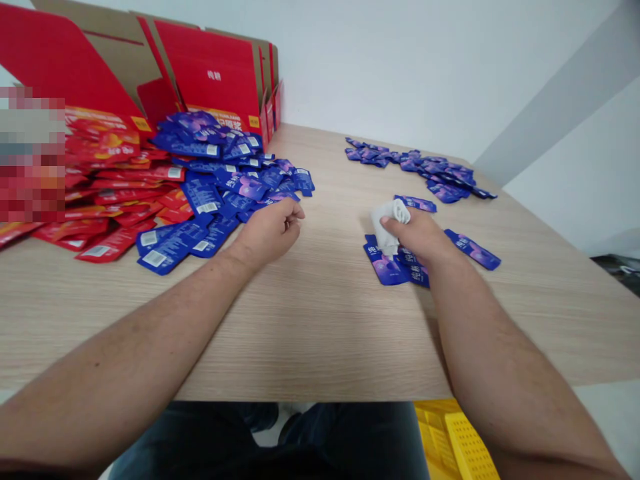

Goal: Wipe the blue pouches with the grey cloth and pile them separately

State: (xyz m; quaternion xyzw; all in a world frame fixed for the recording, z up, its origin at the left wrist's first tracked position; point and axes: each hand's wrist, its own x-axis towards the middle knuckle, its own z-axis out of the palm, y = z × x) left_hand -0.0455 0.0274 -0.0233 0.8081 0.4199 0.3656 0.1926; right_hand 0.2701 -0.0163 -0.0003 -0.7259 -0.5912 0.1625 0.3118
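My right hand [417, 230] grips a folded white cloth [385, 227], thumb on the near side, just above several blue pouches [387, 267] lying on the table. Part of those pouches is hidden under the hand and cloth. My left hand [275, 230] hovers by the right edge of a heap of blue pouches [245, 183]. Its fingers are curled in, and nothing shows between them. A single blue pouch [473, 250] lies to the right of my right wrist, and another blue pouch [417, 203] is just beyond that hand.
Red pouches [115, 193] are piled at the left, against the blue heap. Open red cardboard boxes [210, 67] stand behind them by the wall. A row of blue pouches [425, 167] stretches along the table's far right side. Below the table's front edge sits a yellow crate [455, 440].
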